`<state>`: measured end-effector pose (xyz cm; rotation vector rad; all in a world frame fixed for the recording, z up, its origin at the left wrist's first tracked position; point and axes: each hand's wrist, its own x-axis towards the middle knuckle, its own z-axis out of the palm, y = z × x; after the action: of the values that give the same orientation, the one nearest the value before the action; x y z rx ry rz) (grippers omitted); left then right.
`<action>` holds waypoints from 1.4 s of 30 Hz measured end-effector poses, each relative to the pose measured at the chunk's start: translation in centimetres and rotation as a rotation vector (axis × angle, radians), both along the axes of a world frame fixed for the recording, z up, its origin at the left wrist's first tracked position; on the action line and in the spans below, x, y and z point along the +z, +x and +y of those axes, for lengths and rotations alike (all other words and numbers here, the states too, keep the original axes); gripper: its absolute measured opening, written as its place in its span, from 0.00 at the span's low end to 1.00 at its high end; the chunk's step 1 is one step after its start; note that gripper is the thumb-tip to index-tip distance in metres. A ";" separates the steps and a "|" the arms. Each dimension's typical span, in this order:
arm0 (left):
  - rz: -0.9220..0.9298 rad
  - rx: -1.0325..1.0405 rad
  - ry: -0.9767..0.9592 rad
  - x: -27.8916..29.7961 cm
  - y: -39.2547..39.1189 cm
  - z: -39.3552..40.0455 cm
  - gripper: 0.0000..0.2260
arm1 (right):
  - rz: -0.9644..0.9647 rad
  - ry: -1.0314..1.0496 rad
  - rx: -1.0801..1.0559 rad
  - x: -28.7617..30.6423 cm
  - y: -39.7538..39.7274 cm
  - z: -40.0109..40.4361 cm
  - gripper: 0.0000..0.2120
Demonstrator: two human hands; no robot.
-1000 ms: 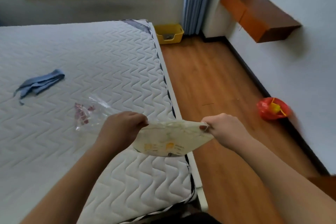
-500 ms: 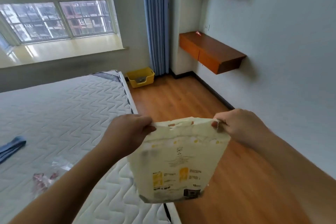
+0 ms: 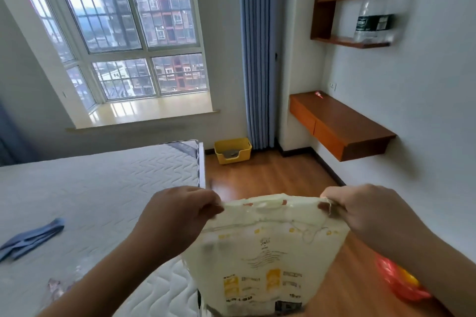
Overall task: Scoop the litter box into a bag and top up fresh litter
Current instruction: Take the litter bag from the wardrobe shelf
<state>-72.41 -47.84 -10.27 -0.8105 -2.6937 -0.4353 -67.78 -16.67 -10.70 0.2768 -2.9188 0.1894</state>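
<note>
hanging upright in the lower middle of the frame, between two raised hands: a pale cream litter bag (image 3: 260, 260) with yellow print and a cut-out handle along its top edge. pinched at its upper left corner by the left hand (image 3: 180, 216), fingers curled tight and clamped on the plastic. pinched at its upper right corner by the right hand (image 3: 365, 213), fingers likewise clamped on the bag's edge, top edge stretched taut between the two grips. set far off in the middle of the frame, on the wooden floor (image 3: 270, 175) just beside the blue curtain (image 3: 257, 54) and near the mattress corner: a yellow litter box (image 3: 233, 150) with grey litter inside, well apart from the bag. filling the left half: a white quilted mattress (image 3: 98, 195), a blue cloth (image 3: 31, 238) lying at its left edge, a crumpled clear wrapper (image 3: 55, 287) at lower left. peeking out at lower right behind the right forearm: a red plastic bag (image 3: 396, 280) on the floor. mounted on the right wall: a floating wooden desk (image 3: 340, 123), and at upper right a wooden shelf (image 3: 347, 42) bearing a large clear water bottle (image 3: 376, 8).
</note>
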 end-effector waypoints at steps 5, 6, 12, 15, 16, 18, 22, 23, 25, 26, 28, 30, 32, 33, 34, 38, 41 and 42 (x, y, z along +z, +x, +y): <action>0.053 0.058 -0.014 3.0 -2.1 2.1 0.05 | 0.080 0.003 0.032 2.9 -2.8 1.5 0.07; 0.077 0.058 0.000 3.7 -2.5 2.3 0.05 | 0.104 0.007 0.024 3.5 -3.2 1.6 0.06; 0.166 0.028 0.066 6.9 -4.0 1.8 0.05 | 0.184 -0.014 -0.031 6.1 -4.7 0.8 0.03; 0.204 0.012 0.096 8.0 -4.8 1.2 0.05 | 0.188 -0.041 -0.042 7.2 -5.6 0.2 0.05; 0.218 0.010 0.102 8.4 -5.0 1.2 0.04 | 0.194 -0.044 -0.050 7.5 -5.8 0.1 0.05; 0.243 0.016 0.109 8.9 -5.4 1.3 0.04 | 0.198 -0.046 -0.071 7.8 -6.4 0.1 0.05; 0.323 0.007 0.084 9.3 -5.8 2.3 0.04 | 0.215 -0.070 -0.099 8.0 -7.6 0.8 0.09; 0.336 0.013 0.077 9.3 -5.9 2.8 0.04 | 0.221 -0.071 -0.097 7.9 -8.0 1.2 0.10; 0.338 0.042 0.079 9.3 -6.1 3.9 0.05 | 0.231 -0.078 -0.077 7.6 -9.0 2.3 0.10; 0.334 0.060 0.082 9.2 -6.4 4.4 0.05 | 0.242 -0.094 -0.061 7.4 -9.5 3.0 0.11; 0.321 0.077 0.077 9.2 -7.1 5.6 0.05 | 0.258 -0.122 -0.031 7.2 -10.5 4.4 0.14; 0.287 0.084 0.066 9.3 -7.7 7.1 0.05 | 0.255 -0.137 0.007 7.1 -11.7 6.1 0.15; 0.261 0.099 0.065 9.5 -8.4 8.7 0.05 | 0.246 -0.136 0.052 7.1 -13.0 8.1 0.12; 0.248 0.110 0.072 9.6 -8.8 9.4 0.06 | 0.242 -0.131 0.072 7.2 -13.7 9.0 0.09; 0.234 0.121 0.077 9.6 -9.2 10.2 0.06 | 0.243 -0.128 0.092 7.3 -14.4 9.8 0.08; 0.187 0.167 0.090 9.5 -11.1 13.1 0.05 | 0.230 -0.096 0.164 7.6 -17.4 12.5 0.07; 0.177 0.186 0.114 9.0 -13.0 14.9 0.06 | 0.238 -0.047 0.153 7.3 -19.8 14.0 0.07; 0.173 0.188 0.116 8.8 -13.7 15.5 0.07 | 0.237 -0.041 0.146 7.1 -20.7 14.5 0.07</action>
<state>-86.10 -32.37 -1.43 -0.5306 -2.5281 -0.4503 -88.43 -2.20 -3.56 0.4722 -2.6582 0.2218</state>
